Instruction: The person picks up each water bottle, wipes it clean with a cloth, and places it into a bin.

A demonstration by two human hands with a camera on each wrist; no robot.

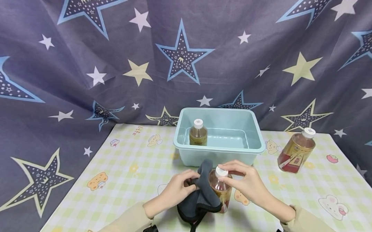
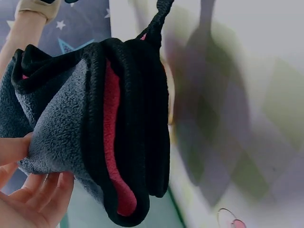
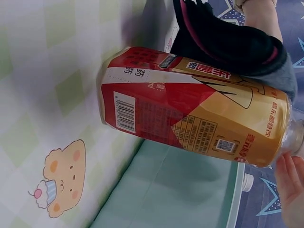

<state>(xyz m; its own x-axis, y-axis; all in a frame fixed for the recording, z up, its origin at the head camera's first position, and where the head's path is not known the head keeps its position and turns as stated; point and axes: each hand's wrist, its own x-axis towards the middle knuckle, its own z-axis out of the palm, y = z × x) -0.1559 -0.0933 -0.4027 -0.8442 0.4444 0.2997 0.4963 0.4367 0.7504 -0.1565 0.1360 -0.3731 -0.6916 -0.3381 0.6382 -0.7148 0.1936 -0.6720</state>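
Note:
My left hand (image 1: 182,185) pinches a dark grey cleaning cloth (image 1: 201,196) with black edging and a hanging loop. In the left wrist view the folded cloth (image 2: 61,123) sits between thumb and fingers, and a red strip shows inside its fold. My right hand (image 1: 244,179) holds a bottle of drink (image 1: 223,190) by its white cap, thumb on one side and fingers on the other. The cloth lies against the bottle's left side. Its red and gold label, with a barcode, faces the right wrist view, where the bottle (image 3: 180,109) is close to the tabletop.
Behind the hands stands a light blue plastic tub (image 1: 218,150) with one bottle (image 1: 198,133) upright in its left part. Another bottle (image 1: 296,150) stands at the back right of the table. A checked cloth (image 1: 133,183) covers the table, and a starry curtain (image 1: 180,91) hangs behind.

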